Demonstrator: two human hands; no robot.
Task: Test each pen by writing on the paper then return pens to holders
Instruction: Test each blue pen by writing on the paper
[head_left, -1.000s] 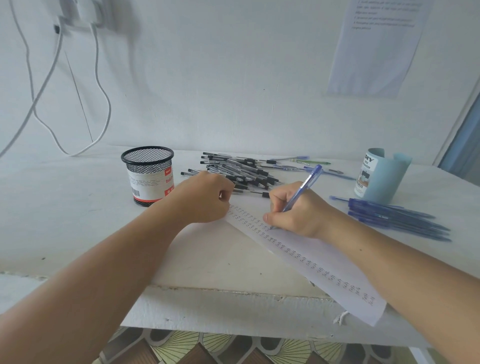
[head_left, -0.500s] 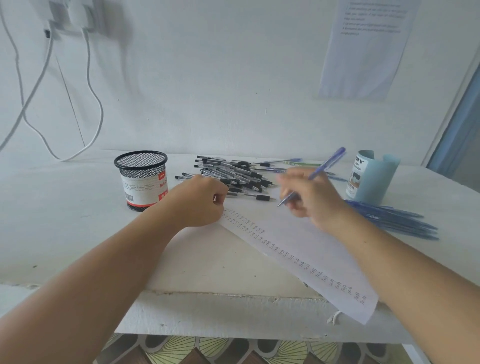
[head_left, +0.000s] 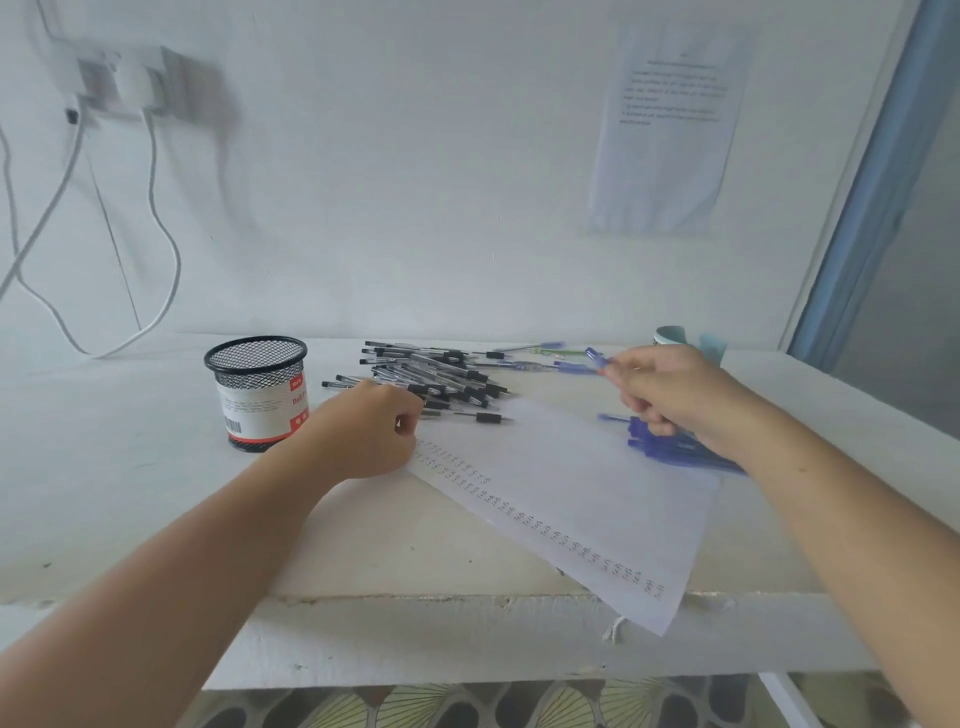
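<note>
Right hand, fingers clamped on a blue pen, hangs near the worktop's far right edge, before the blue holder. Left hand, fingers curled together, rests on the paper's corner.

White wall, patterned floor

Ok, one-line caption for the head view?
Right hand holds a blue pen near the blue pen pile; left hand rests on the test paper.
</note>
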